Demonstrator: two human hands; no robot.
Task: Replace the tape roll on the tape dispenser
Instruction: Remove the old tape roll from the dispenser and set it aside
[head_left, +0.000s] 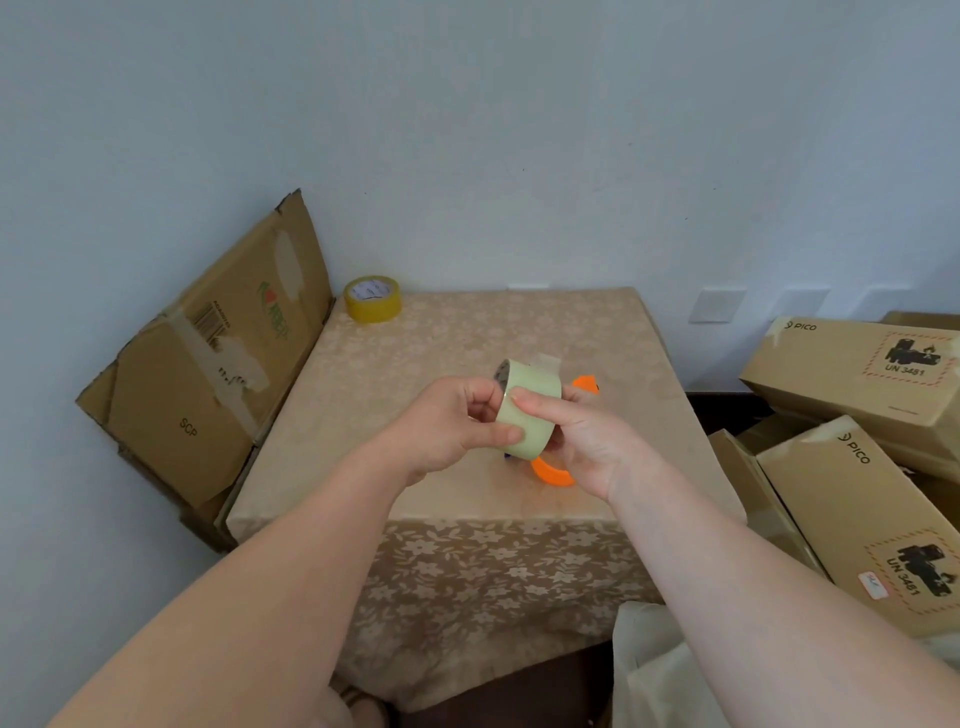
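Spanning most of the view: table (363, 395), draped in a flowered cloth, pushed against the wall.
Boxes: brown cartons (852, 457) piled at the right; flattened carton (208, 358) leaning at the left, clear of the work area.
Left hand (457, 426): closed on the pale tape roll (527, 410), fingertips and thumb pinching its near edge, likely to steady it over the tool.
Right hand (587, 441): also grasping that roll, forefinger laid across its outer face, remaining fingers curled behind; contact with the dispenser too cannot be told.
Pale tape roll: raised above the table centre between both hands, tilted, a loose end standing up at its far side, probably freed for threading.
Dispenser (553, 473): orange, mostly hidden behind roll and right hand; only a curved piece below and a tip beyond showing; seating of the roll on it not visible.
Yellow tape roll (372, 299): lying flat at the far left corner, well apart.
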